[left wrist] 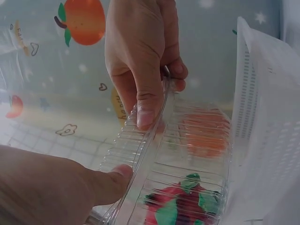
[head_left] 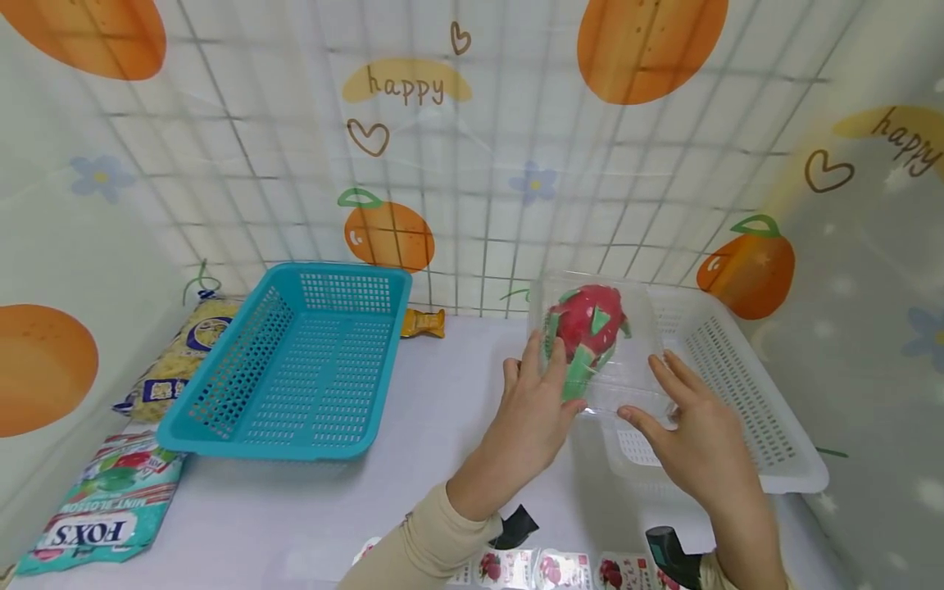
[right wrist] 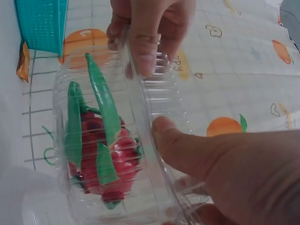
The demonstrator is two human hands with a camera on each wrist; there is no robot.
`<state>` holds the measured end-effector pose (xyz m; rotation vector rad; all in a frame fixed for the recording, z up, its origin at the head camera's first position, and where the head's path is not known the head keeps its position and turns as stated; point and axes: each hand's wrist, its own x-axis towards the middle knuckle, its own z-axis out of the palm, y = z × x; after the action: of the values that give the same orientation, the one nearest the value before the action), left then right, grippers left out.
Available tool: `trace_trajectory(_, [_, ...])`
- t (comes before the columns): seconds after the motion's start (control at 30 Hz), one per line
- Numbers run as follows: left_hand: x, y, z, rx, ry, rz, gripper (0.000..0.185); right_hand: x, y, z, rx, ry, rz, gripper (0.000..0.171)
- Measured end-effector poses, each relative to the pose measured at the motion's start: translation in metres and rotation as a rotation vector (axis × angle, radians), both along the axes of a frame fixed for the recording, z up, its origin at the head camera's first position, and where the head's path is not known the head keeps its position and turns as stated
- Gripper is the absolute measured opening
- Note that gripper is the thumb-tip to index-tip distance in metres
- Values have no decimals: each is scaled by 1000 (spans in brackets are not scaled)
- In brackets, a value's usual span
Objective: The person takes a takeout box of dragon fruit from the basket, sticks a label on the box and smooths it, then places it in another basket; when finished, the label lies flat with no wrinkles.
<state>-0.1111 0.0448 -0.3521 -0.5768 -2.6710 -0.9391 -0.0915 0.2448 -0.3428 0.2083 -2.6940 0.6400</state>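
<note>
A clear plastic clamshell box [head_left: 630,365] is held up above the white basket's left part, with a red and green dragon fruit [head_left: 590,318] inside it. My left hand [head_left: 533,414] grips the box's left side along the rim. On the other side my right hand [head_left: 704,438] pinches the rim, its thumb lying against the edge in the right wrist view. Ribbed walls of the box [right wrist: 101,65] show there, with the dragon fruit [right wrist: 126,154] seen through them. The lid appears closed over the base.
A white perforated basket [head_left: 800,459] stands at the right. A turquoise basket [head_left: 310,401] is at the left, beside a pasta bag [head_left: 173,352] and a FOX'S candy bag [head_left: 106,504]. A small orange packet [head_left: 424,323] lies behind. Fruit stickers [head_left: 564,567] line the front edge.
</note>
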Motion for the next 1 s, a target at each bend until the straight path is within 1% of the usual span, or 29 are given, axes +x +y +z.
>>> trace_trajectory(0.2, [5,-12,0,9,9,17,74,1,-11,-1,-15,15,22,81])
trace_trajectory(0.47, [9,-28,-4,45,9,17,73,2,-26,-4,-37,-13,49,80])
trace_trajectory(0.7, [10,-39,-8,54,22,33,73,1,-35,-10,-41,-9,86,79])
trace_trajectory(0.9, [11,-48,-14,66,42,46,72,0,-42,-14,-35,-28,106,79])
trace_trajectory(1.0, [12,-52,-17,75,34,51,72,0,-46,-16,-26,-37,113,79])
